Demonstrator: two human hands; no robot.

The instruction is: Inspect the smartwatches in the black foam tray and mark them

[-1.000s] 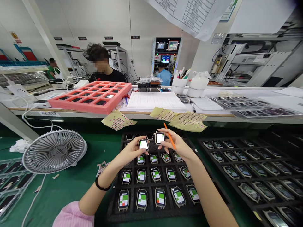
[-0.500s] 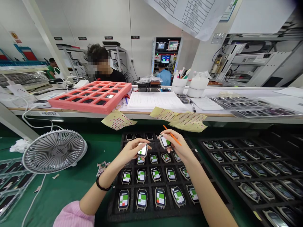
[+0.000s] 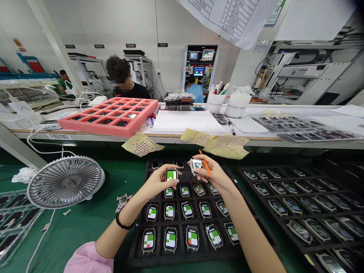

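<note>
My left hand [image 3: 160, 180] is closed round the edges of a smartwatch body [image 3: 171, 174], whose lit screen shows green and white blocks. In my right hand [image 3: 212, 172] is a second smartwatch body [image 3: 196, 166], tilted, its face bright with glare or white. An orange pen-like stick [image 3: 205, 163] is also tucked between the fingers of that hand. Both hands hover over the far part of a black foam tray [image 3: 133, 248]. Rows of strapless smartwatches [image 3: 170, 239] lie in its pockets, most with green-and-white screens, some with a red block.
Another black tray [image 3: 273, 223] of watches lies to the right. A white fan [image 3: 71, 182] stands left, near paper scraps [image 3: 123, 201]. On the shelf ahead sit a pink foam tray [image 3: 133, 129], paper sheets [image 3: 184, 120] and white pots [image 3: 214, 103]. Yellow sticker sheets [image 3: 227, 146] hang from its edge. Co-workers are beyond.
The left watch has turned from a white screen to green and white blocks and sits slightly higher. My right hand has tilted its watch, and the orange stick has shifted slightly.
</note>
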